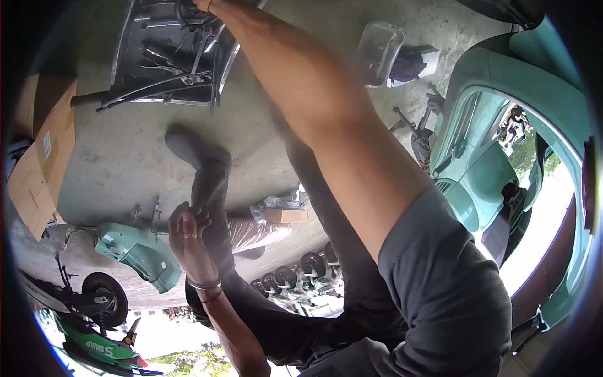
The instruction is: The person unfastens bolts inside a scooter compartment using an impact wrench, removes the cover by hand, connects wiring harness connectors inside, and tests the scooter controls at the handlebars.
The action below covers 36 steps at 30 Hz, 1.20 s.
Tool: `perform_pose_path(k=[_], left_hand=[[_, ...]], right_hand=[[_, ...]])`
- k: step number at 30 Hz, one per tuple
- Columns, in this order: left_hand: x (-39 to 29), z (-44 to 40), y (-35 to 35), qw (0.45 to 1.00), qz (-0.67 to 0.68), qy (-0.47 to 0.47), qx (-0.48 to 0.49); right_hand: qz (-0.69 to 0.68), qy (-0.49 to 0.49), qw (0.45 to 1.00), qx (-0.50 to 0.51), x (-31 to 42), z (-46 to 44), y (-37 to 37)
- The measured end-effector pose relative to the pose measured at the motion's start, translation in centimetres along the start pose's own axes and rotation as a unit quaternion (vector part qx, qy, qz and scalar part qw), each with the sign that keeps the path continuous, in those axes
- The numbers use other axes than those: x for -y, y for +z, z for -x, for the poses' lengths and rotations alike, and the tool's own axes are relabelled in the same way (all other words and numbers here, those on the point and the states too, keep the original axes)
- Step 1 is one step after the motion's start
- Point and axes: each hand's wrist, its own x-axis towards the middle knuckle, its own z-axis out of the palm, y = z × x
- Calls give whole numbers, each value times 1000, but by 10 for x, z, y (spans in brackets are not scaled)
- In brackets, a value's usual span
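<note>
Metal tool (200,55) points lengthwise toward the right hand (203,5).

Dark grey tray (133,53), brown cardboard box (58,141), teal panel (139,254), grey sleeve (446,270)

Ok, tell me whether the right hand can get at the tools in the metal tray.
Probably yes: the right hand, partly cut off by the view's top edge, appears to be over the metal tray, close to the tools, and nothing visible stands between, though its fingertips are hidden.
</note>
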Motion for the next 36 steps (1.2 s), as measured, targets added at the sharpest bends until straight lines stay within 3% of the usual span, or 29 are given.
perform_pose_path(k=[2,3,4,6,9,10,11,13,14,15,16,18,19,20,22,23,24,25,27,29,32,33,34,36], left_hand=[[-15,4,7,997,-7,39,60],[-21,3,13,997,-6,34,63],[-24,0,18,997,-7,41,67],[-27,-5,24,998,-8,22,58],[-38,-8,43,996,-25,44,77],[-44,-7,49,996,-30,43,70],[-52,-6,60,995,-42,50,79],[-63,-5,74,988,-70,72,115],[-66,-4,79,988,-72,73,116],[-69,-3,82,983,-62,92,147],[-73,-2,84,977,-56,109,175],[-82,4,86,971,-67,124,191],[-83,4,82,965,-99,143,195],[-84,3,77,958,-127,163,201],[-85,0,75,951,-158,171,204],[-85,0,78,964,-131,143,185],[-89,2,79,973,-105,117,170],[-88,6,82,977,-83,96,171],[-80,13,95,971,-130,100,173],[-61,20,100,968,-132,72,201],[-24,54,96,953,-205,50,216],[-16,76,95,963,-162,-5,214],[-15,101,92,956,-143,-41,251],[-34,159,89,953,-100,-69,279]], right_hand=[[50,-58,996,54,3,33,-36],[43,-154,980,-119,4,58,-48],[37,-249,924,-289,-2,77,-53],[-147,-255,917,-269,-3,129,-97],[-160,-199,914,-314,-20,219,-180],[-56,-209,917,-335,-44,236,-199],[-6,-157,931,-328,-81,249,-207],[53,41,940,-335,-176,267,-206],[-5,221,924,-313,-235,273,-202],[-67,293,914,-273,-346,277,-188],[-305,447,784,-304,-365,279,-196],[-455,451,694,-328,-460,289,-187],[-413,473,725,-284,-499,291,-184],[-360,522,723,-275,-495,282,-183],[-315,492,779,-228,-536,278,-178],[-238,497,795,-253,-529,272,-177],[-74,514,807,-282,-546,276,-174],[92,541,779,-302,-558,280,-172],[25,524,769,-365,-501,312,-161],[-100,434,774,-449,-440,339,-162],[-352,321,764,-436,-232,398,-195],[-392,362,747,-397,-151,426,-220],[-419,334,744,-398,-83,453,-235],[-458,304,779,-302,12,515,-249]])
